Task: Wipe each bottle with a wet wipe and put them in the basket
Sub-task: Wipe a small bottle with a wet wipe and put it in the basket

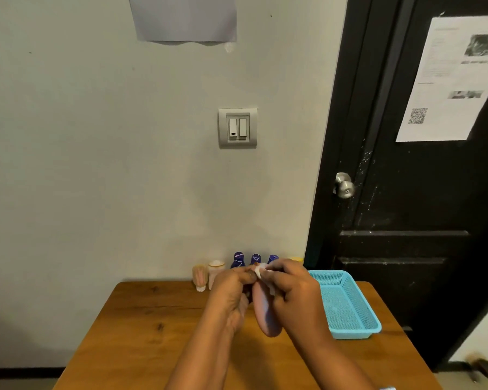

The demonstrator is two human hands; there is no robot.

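Above the wooden table (152, 333), my left hand (231, 285) grips a pink bottle (266, 313) near its cap. My right hand (293, 288) pinches a white wet wipe (261, 270) against the bottle's top. The blue basket (355, 332) sits just right of my hands. Farther back, a row of bottles (238, 260) stands against the wall (96, 164).

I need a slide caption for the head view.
Left hand and right hand wipe a pink bottle with a wet wipe beside the blue basket.

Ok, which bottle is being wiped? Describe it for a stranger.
Above the wooden table, left of the blue basket, the left hand and right hand hold it. It is the pale pink bottle, the only one away from the wall row.
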